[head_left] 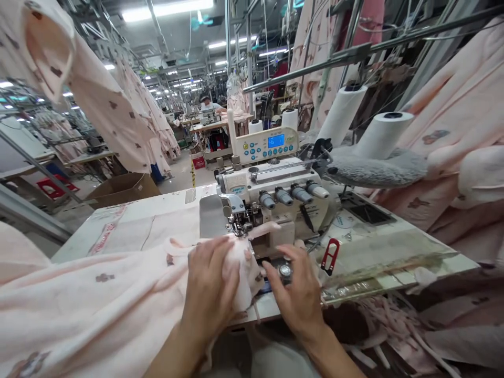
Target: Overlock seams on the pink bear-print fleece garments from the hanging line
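Note:
Pale pink fabric [129, 283] with small brown bear prints spreads across the left of the table, its edge at the needle area of a white overlock sewing machine [275, 184]. My left hand [210, 283] is closed over the fabric just in front of the presser foot [239, 223], fingers bent and thumb against the cloth. My right hand [301, 291] is beside the cloth's right edge, thumb and fingers apart, nothing visible between them. A narrow pink strip [265, 229] sticks out right of the needle area. Part of the fabric is hidden under my left hand.
Red-handled thread snips [329, 256] lie right of the machine. White thread cones [384, 135] stand behind it, under metal rails. Pink garments [114, 105] hang at the left and right. A cardboard box [122, 190] is beyond the table; a person [208, 105] sits far back.

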`<state>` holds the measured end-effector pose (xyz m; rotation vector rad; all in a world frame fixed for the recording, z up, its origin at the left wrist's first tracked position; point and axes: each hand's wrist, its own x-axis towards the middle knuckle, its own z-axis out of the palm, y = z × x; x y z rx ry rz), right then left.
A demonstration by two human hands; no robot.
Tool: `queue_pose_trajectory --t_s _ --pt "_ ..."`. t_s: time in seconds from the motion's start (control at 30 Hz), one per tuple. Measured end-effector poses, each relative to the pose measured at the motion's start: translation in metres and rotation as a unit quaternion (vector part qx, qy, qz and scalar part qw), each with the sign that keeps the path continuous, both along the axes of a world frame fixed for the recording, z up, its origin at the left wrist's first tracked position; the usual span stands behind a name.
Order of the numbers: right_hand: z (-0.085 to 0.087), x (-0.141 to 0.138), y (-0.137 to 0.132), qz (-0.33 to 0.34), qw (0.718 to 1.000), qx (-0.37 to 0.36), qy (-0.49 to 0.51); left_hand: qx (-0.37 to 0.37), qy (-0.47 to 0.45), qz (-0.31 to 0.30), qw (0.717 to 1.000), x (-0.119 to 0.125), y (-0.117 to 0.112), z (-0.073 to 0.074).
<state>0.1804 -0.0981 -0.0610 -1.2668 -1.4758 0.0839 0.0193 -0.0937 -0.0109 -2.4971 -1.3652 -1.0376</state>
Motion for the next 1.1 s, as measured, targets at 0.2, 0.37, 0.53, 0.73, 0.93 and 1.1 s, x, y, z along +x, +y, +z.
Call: queue_pose_trajectory --t_s 0.2,0.37,0.53,0.73,0.93,1.1 --pt "-0.007 -0.012 -0.012 0.355 0.854 -0.260 0.277 0.083 0.035 -0.023 0.996 -0.009 -0.037 -0.034" --pt "-0.007 -0.014 -0.017 0.326 0.850 -0.257 0.324 0.099 -0.034 -0.087 0.991 0.000 -0.037 -0.025" --pt "-0.002 -0.019 -0.015 0.332 0.798 -0.290 0.412 0.048 -0.016 -0.121 0.991 0.009 -0.042 -0.020" --pt "0.007 -0.020 -0.017 0.274 0.828 -0.255 0.418 -0.041 0.031 -0.040 0.998 0.010 -0.005 0.003" --pt "-0.009 -0.023 -0.017 0.262 0.803 -0.260 0.468 -0.066 0.119 0.007 0.991 0.021 0.009 0.005" --pt "-0.004 -0.024 -0.010 0.256 0.804 -0.251 0.474 -0.050 0.127 0.019 0.990 0.020 0.007 0.007"
